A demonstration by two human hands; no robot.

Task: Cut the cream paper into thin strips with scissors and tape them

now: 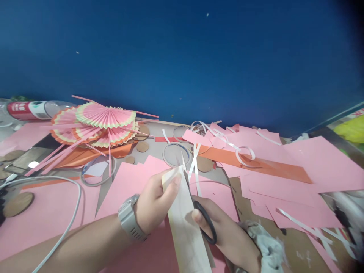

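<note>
My left hand [155, 203], with a grey watch on the wrist, pinches the top end of a long pale paper strip [186, 231] between thumb and fingers. My right hand [224, 231] grips black-handled scissors [203, 218]; their blades point up along the strip's right edge near its top. The strip runs down toward the bottom of the view, over pink paper sheets [136, 178].
Pink pleated paper fans [99, 125] lie at the back left beside a plastic bottle [34, 110]. Pink and orange sheets [256, 163], white paper strips, clear rings [175, 154] and brown cardboard discs [18, 203] litter the table. A white cable [71, 212] loops at left. Blue wall behind.
</note>
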